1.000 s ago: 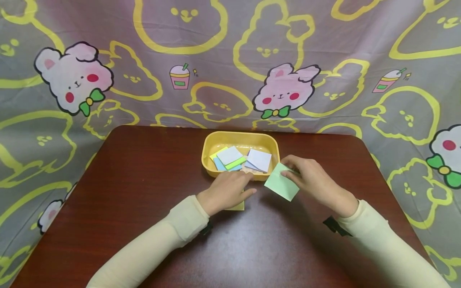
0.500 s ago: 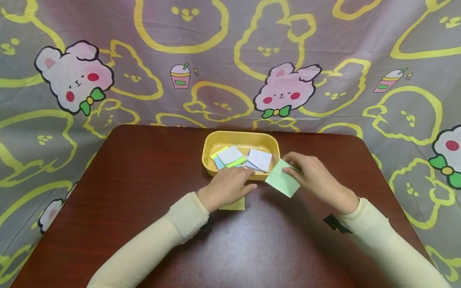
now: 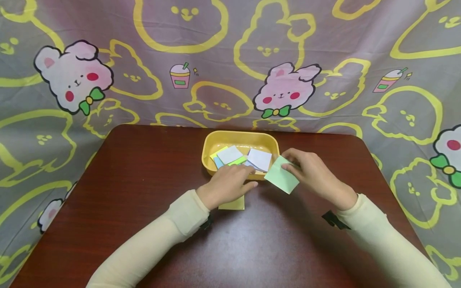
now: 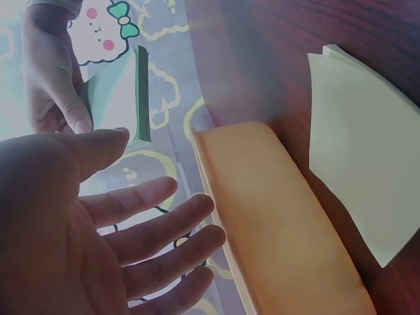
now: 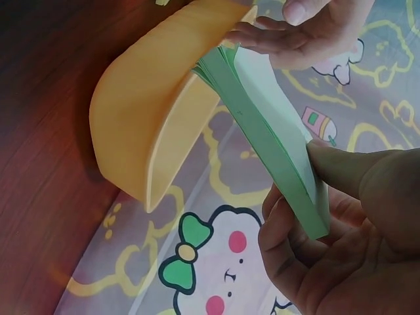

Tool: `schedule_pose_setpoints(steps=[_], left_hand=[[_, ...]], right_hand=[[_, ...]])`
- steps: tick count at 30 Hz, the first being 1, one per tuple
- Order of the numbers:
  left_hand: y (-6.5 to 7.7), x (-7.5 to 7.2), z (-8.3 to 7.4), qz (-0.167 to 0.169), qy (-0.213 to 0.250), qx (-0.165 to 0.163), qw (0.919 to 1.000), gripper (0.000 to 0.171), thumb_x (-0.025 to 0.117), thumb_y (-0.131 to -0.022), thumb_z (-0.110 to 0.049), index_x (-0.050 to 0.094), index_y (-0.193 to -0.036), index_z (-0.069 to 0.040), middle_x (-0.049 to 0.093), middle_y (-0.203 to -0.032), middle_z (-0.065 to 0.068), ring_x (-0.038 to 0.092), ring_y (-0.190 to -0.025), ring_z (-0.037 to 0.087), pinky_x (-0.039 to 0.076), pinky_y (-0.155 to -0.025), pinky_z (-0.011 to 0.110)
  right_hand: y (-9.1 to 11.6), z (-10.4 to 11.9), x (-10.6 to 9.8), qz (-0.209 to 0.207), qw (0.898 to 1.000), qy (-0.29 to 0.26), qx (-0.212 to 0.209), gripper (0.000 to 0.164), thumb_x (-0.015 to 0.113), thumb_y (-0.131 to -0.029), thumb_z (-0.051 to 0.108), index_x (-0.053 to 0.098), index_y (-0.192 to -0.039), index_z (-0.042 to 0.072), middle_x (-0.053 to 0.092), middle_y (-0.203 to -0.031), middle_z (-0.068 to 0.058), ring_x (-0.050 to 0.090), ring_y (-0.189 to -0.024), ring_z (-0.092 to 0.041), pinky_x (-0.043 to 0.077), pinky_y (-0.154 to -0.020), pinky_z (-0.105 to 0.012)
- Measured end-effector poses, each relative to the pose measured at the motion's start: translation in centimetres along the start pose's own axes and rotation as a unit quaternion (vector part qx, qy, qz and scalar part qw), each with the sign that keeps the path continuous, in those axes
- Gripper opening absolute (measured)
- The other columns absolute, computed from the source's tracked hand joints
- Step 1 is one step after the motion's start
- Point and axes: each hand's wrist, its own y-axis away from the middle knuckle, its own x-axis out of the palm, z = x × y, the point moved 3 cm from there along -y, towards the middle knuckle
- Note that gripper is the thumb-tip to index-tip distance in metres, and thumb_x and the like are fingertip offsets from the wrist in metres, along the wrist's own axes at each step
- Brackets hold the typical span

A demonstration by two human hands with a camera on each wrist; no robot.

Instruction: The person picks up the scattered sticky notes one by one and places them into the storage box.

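My right hand pinches a light green sticky-note pad between thumb and fingers, just off the near right corner of a yellow plastic box. In the right wrist view the pad is tilted and its thick stacked edge shows, fanning at the far end. My left hand hovers at the box's front rim, fingers spread and loosely bent; the left wrist view shows nothing in its palm. Partly under that hand in the head view, a pale yellow sticky-note pad lies on the table.
Inside the box sit several more pads, among them a white one, a bright green one and a pale lavender one. A patterned curtain hangs behind the dark wooden table.
My right hand and the green pad have shifted slightly forward, toward the box. The left hand has moved a little forward too, uncovering more of the pale yellow pad.
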Motion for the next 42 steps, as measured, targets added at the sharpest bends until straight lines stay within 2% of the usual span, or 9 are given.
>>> schedule_pose_setpoints(steps=[8,14,24,36,42], left_hand=[[-0.3,-0.4,-0.1,0.001,0.005,0.001,1.0000,0.041,0.053,-0.092,-0.043,0.062,-0.120,-0.014,0.067,-0.102,-0.001,0.060,-0.083,0.013,0.048,-0.066,0.033],[-0.5,-0.8,-0.1,-0.016,0.023,0.002,0.9996,0.037,0.054,-0.091,-0.040,0.063,-0.118,-0.016,0.068,-0.106,-0.001,0.062,-0.090,0.013,0.049,-0.071,0.034],[-0.7,-0.9,0.3,-0.026,0.022,-0.004,0.9994,0.037,0.054,-0.091,-0.041,0.064,-0.115,-0.014,0.068,-0.101,0.000,0.062,-0.083,0.017,0.047,-0.063,0.034],[-0.8,-1.3,0.4,-0.011,-0.004,-0.018,0.9998,0.038,0.053,-0.091,-0.042,0.062,-0.116,-0.014,0.066,-0.096,0.000,0.060,-0.079,0.016,0.046,-0.061,0.032],[-1.0,-1.2,0.6,-0.006,-0.006,-0.027,0.9996,0.040,0.053,-0.091,-0.043,0.061,-0.118,-0.014,0.067,-0.098,0.000,0.061,-0.082,0.017,0.046,-0.062,0.032]], right_hand=[[-0.2,-0.3,0.0,-0.003,1.000,-0.005,-0.002,0.019,0.068,-0.084,0.016,0.063,-0.101,0.008,0.064,-0.082,0.000,0.053,-0.068,-0.014,0.046,-0.058,-0.031],[-0.6,-0.4,0.0,-0.009,1.000,-0.010,-0.004,0.018,0.067,-0.084,0.017,0.063,-0.100,0.008,0.063,-0.080,0.001,0.052,-0.066,-0.013,0.045,-0.056,-0.031],[-1.1,-0.5,0.1,-0.011,1.000,-0.015,0.000,0.018,0.068,-0.084,0.015,0.063,-0.100,0.007,0.062,-0.077,0.000,0.052,-0.065,-0.014,0.045,-0.055,-0.031],[-1.5,-0.8,0.1,-0.014,1.000,-0.021,-0.005,0.018,0.067,-0.085,0.015,0.063,-0.099,0.006,0.064,-0.080,-0.001,0.054,-0.067,-0.014,0.046,-0.056,-0.032],[-1.6,-0.9,0.0,-0.020,1.000,-0.019,-0.012,0.018,0.067,-0.085,0.015,0.064,-0.099,0.006,0.064,-0.081,-0.001,0.054,-0.068,-0.014,0.046,-0.057,-0.032]])
